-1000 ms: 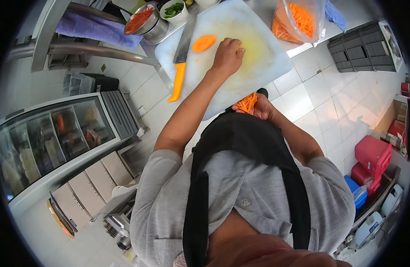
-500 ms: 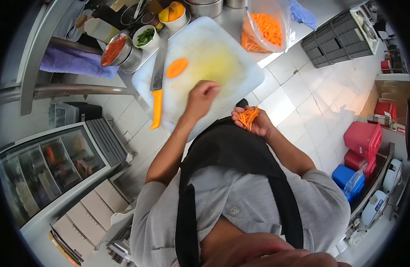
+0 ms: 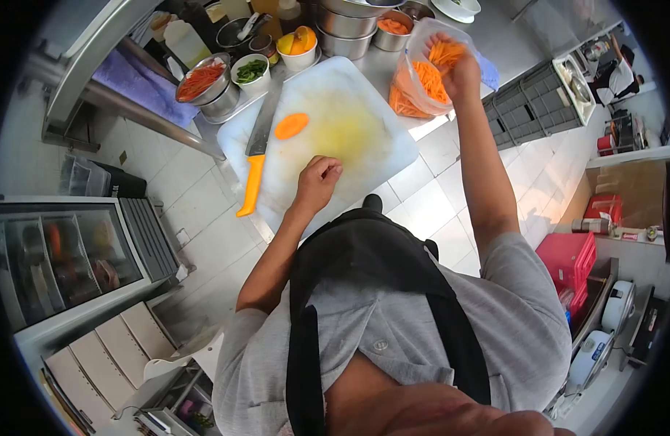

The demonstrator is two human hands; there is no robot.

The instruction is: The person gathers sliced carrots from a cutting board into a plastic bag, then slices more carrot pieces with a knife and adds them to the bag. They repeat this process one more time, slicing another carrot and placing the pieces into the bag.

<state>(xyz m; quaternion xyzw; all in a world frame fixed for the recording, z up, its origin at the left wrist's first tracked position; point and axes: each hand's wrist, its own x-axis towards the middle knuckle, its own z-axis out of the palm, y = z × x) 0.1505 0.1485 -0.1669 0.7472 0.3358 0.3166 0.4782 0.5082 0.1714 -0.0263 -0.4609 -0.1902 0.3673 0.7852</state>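
Over the near part of the white cutting board (image 3: pixel 382 120), my left hand (image 3: pixel 318 184) is closed with its fingers curled in, and nothing shows in it. My right hand (image 3: pixel 462 75) holds a bunch of carrot strips (image 3: pixel 445 54) at the mouth of a clear plastic bag (image 3: pixel 402 80). More shredded carrot (image 3: pixel 428 81) fills the bag. On the board lie an oval carrot slice (image 3: pixel 291 126) and a knife (image 3: pixel 254 174) with a yellow handle, its blade pointing away from me.
Behind the board stand a metal bowl of orange-red shreds (image 3: pixel 202 81), a cup of chopped greens (image 3: pixel 250 71), a white cup with yellow-orange pieces (image 3: pixel 297 45) and stacked metal pots (image 3: pixel 346 36). A grey crate (image 3: pixel 527 105) is at the right, a glass-topped chiller (image 3: pixel 66 254) at the left.
My right hand has moved from beside my apron forward and right to the bag, carrying the carrot strips. My left hand stays closed near the board. The view has shifted.
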